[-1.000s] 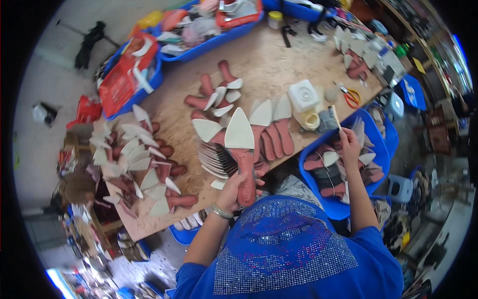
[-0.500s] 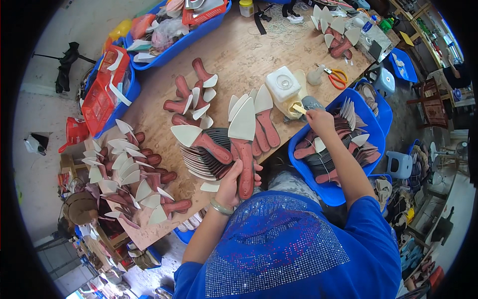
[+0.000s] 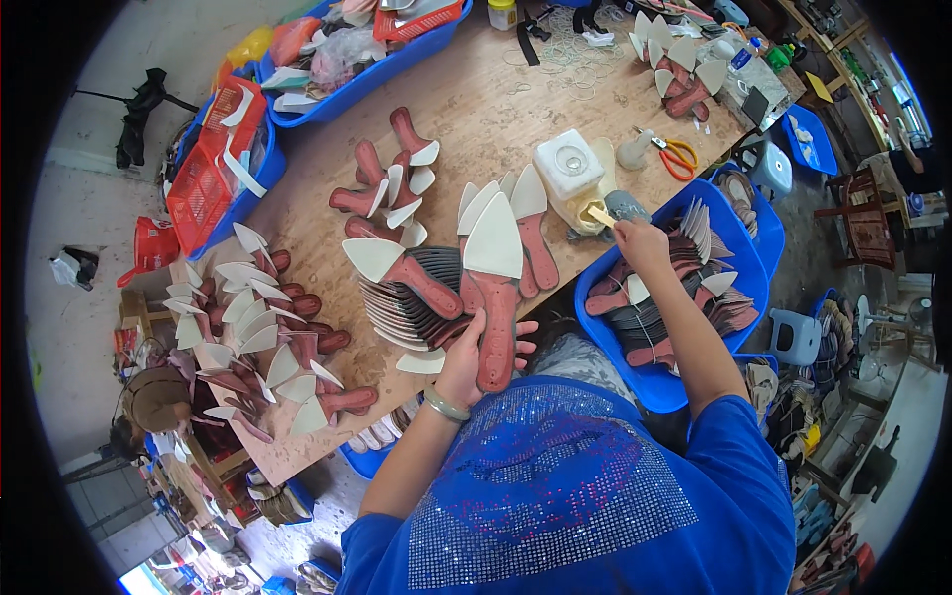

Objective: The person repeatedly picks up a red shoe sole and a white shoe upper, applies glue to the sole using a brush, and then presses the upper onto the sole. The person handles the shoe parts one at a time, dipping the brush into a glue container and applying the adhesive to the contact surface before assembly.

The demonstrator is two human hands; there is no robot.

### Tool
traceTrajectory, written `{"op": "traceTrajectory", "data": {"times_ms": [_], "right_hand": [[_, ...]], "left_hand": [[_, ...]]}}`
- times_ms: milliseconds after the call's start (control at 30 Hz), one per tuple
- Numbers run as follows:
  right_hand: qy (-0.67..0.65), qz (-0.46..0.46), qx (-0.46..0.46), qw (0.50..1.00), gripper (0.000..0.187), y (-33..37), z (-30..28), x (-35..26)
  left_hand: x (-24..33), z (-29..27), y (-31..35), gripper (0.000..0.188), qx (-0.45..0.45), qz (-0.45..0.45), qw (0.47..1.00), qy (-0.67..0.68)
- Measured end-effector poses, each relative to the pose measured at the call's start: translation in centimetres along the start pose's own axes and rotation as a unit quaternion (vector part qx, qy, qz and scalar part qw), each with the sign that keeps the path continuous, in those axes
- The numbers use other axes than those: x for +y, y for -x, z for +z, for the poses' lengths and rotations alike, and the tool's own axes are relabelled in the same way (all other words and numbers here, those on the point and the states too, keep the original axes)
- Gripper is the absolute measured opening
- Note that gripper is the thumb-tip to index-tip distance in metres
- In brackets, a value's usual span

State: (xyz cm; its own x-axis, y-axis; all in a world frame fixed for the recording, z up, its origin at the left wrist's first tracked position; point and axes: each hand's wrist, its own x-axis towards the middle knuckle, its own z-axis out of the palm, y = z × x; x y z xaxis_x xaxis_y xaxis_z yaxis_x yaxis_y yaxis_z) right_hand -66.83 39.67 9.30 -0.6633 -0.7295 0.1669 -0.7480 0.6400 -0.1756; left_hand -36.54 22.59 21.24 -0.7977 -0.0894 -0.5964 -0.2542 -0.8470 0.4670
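My left hand (image 3: 464,365) holds a reddish-brown shoe insole (image 3: 498,322) with a cream pointed toe piece; its fingers pass beneath and the tips show past the right edge. Beside it, a fanned stack of insoles (image 3: 412,297) lies at the table's front edge, a few with cream toes on top. My right hand (image 3: 643,246) grips a flat pale stick (image 3: 601,215), which may be a brush handle. Its far end is at the cut opening of a white plastic jug (image 3: 568,167) smeared with yellowish residue; whatever is inside cannot be made out.
Blue tubs stand around the table (image 3: 476,109); the nearest tub (image 3: 666,395) at right holds bundled insoles. More insoles (image 3: 392,188) lie in piles farther back and left. Orange-handled pliers (image 3: 678,159) and a small whitish bottle (image 3: 635,149) lie beyond the jug.
My left hand has turned slightly, its fingers showing more spread past the insole's right edge. The right hand still has the stick at the jug. The whole view has shifted a little.
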Motion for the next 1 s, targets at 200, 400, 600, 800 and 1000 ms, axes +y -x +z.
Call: {"op": "traceTrajectory", "data": {"times_ms": [200,400,600,800,1000], "right_hand": [[-0.058,0.066,-0.028,0.996,0.016,4.6,-2.1,-0.8],[-0.406,0.088,0.068,0.907,0.015,5.4,-8.3,-8.0],[-0.234,-0.141,0.139,0.952,0.013,2.0,-8.2,-11.4],[-0.31,-0.172,0.147,0.924,0.017,1.2,-10.5,-14.3],[-0.256,-0.185,0.15,0.937,0.011,-1.7,-8.2,-16.6]], "left_hand": [[0.0,0.2,-0.3,0.057,-0.015,-0.01,1.0,-0.004],[0.5,0.6,0.1,0.053,-0.001,-0.005,1.0,0.009],[-0.3,0.5,1.4,0.051,-0.009,0.004,1.0,0.019],[-0.2,-0.1,3.5,0.049,0.012,0.041,0.997,0.057],[-0.1,-0.3,5.5,0.05,0.017,0.041,0.998,0.049]]}}
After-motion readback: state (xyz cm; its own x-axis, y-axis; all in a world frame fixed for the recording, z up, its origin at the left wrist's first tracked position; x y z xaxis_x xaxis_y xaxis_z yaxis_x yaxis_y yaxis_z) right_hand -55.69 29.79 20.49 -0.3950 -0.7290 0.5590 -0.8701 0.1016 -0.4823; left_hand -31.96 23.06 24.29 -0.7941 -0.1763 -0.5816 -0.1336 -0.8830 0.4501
